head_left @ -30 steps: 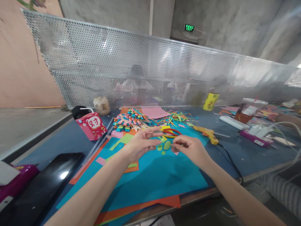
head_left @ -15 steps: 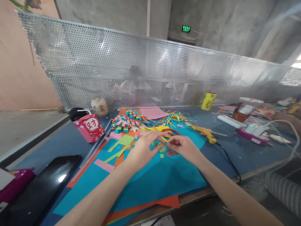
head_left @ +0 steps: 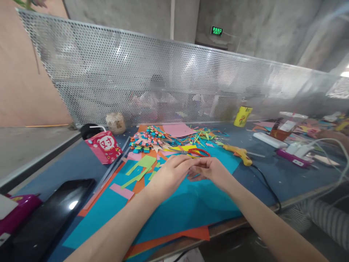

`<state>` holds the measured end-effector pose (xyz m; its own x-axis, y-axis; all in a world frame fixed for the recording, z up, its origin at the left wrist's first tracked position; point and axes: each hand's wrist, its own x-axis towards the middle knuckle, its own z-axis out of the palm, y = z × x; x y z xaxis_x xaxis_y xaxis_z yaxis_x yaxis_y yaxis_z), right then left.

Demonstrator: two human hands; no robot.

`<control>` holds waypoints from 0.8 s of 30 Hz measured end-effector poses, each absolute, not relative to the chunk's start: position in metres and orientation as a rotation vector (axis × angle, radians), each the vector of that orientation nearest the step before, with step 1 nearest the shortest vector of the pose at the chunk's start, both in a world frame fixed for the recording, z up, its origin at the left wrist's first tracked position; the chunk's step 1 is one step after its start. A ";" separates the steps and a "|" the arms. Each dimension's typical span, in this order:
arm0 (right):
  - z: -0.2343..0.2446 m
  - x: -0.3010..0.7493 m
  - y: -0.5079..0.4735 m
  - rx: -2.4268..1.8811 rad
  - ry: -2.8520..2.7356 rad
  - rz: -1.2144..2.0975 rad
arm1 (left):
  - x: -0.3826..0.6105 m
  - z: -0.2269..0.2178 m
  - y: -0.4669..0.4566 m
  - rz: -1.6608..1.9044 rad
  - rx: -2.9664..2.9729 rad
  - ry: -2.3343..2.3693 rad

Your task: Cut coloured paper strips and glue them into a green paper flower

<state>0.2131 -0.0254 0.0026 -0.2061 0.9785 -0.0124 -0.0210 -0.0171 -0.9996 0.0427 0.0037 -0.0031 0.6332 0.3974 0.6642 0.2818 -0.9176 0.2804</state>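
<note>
My left hand [head_left: 170, 174] and my right hand [head_left: 211, 170] meet fingertip to fingertip just above a large blue paper sheet [head_left: 177, 211]. Both have their fingers curled and pinched together. The small green paper piece they held earlier is hidden between them. Red-handled scissors [head_left: 197, 152] lie on yellow paper right behind my fingers. Green paper strips [head_left: 140, 167] lie to the left of my left hand.
A heap of coloured paper scraps [head_left: 148, 140], a pink sheet [head_left: 178, 130], a yellow glue gun [head_left: 238, 153] with black cord, a pink carton [head_left: 104, 146], a black tablet [head_left: 51, 214], a yellow can [head_left: 242, 116] and a perforated metal screen [head_left: 174, 83] surround the hands. A person sits behind the screen.
My hands have come together and dropped closer to the blue sheet. The green paper piece seen between them before is now covered by my fingers.
</note>
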 end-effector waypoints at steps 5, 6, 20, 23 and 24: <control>0.004 0.213 -0.028 -1.110 -1.263 1.421 | 0.044 0.005 0.002 1.219 2.827 0.676; 0.003 0.214 -0.028 -1.098 -1.237 1.445 | 0.043 0.007 0.001 1.244 2.838 0.734; 0.004 0.222 -0.030 -1.003 -1.105 1.567 | 0.044 0.011 0.010 1.074 1.820 1.012; 0.002 0.223 -0.029 -0.963 -1.092 1.540 | 0.043 0.007 0.014 0.647 1.409 0.967; 0.002 0.223 -0.028 -0.944 -1.095 1.539 | 0.043 0.007 0.014 0.575 1.323 0.917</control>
<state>0.2232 -0.0282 0.0018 -0.2116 0.9761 -0.0490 -0.2739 -0.1073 -0.9557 0.0427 0.0138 0.0070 0.5438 0.8057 -0.2347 0.1389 0.1894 0.9720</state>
